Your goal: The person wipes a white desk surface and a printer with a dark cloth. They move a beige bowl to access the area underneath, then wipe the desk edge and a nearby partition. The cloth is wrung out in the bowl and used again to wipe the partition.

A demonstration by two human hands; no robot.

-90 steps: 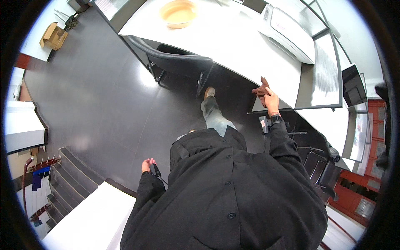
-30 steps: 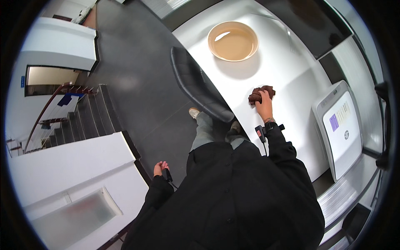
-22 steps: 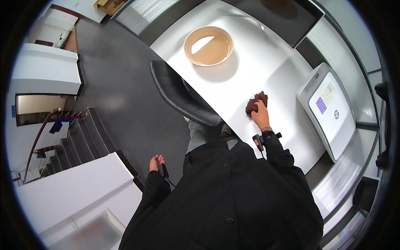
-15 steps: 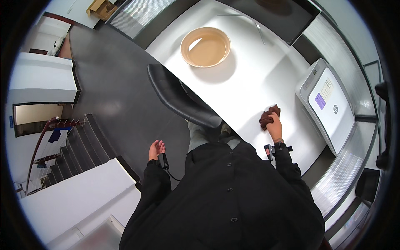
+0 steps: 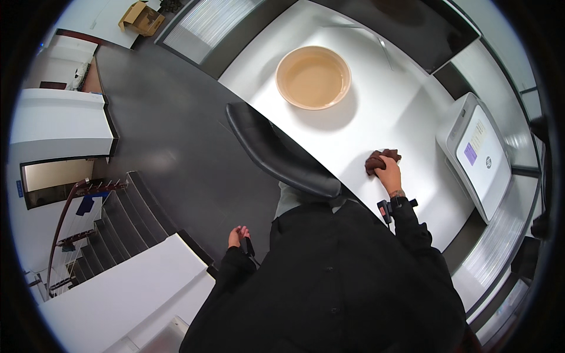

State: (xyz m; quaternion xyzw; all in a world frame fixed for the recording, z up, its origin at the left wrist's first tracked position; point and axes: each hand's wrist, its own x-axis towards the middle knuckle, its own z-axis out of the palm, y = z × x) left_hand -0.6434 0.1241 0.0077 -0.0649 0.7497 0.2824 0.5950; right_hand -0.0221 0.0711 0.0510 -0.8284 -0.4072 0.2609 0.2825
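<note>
My right hand (image 5: 389,177) grips a crumpled dark brown cloth (image 5: 376,162), which rests on the white table (image 5: 406,138). The cloth bunches out in front of the fingers. Away from the table, my left hand (image 5: 238,236) hangs over the floor at my side, loosely open with slightly curled fingers and nothing in it. Farther back on the table stands a beige round basin (image 5: 313,77) holding what looks like clear water.
A white and grey printer (image 5: 479,156) stands at the table's right side. In front of the table is a black chair (image 5: 276,159). A monitor (image 5: 412,23) is at the back. Stairs (image 5: 118,229) lie at the left, and an open cardboard box (image 5: 143,20) sits far off.
The view has shifted, so basin, printer and chair appear farther right and lower. My right hand keeps its hold on the cloth; my left hand appears lower and closer to my body.
</note>
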